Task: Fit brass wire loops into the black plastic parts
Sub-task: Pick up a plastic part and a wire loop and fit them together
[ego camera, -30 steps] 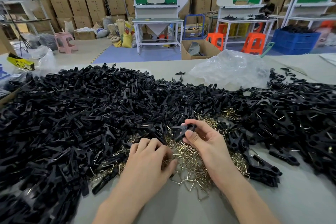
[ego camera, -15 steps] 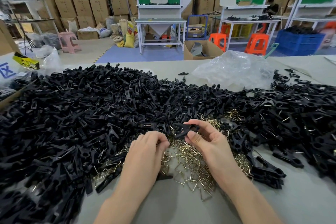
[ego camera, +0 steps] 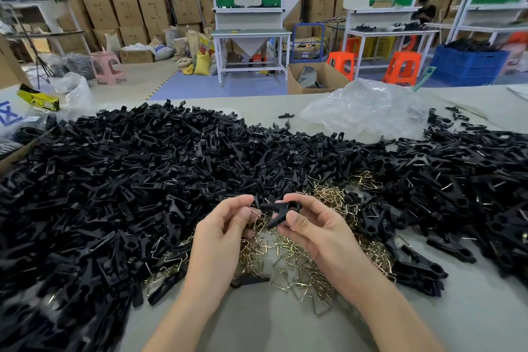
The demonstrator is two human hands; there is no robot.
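My right hand pinches a black plastic part between thumb and fingers, raised above the pile of brass wire loops. My left hand is lifted beside it and pinches a brass wire loop at the fingertips, close to the part's left end. A huge heap of black plastic parts covers the table's left and middle. A second heap of black parts, many with wire showing, lies to the right.
A crumpled clear plastic bag lies at the table's far side. A single black part rests on the grey table under my left wrist. Beyond the table are cardboard boxes, white workbenches and orange stools.
My left hand rose from the brass loop pile with a loop and moved toward the black part. My right hand kept its hold on the part and stayed nearly still.
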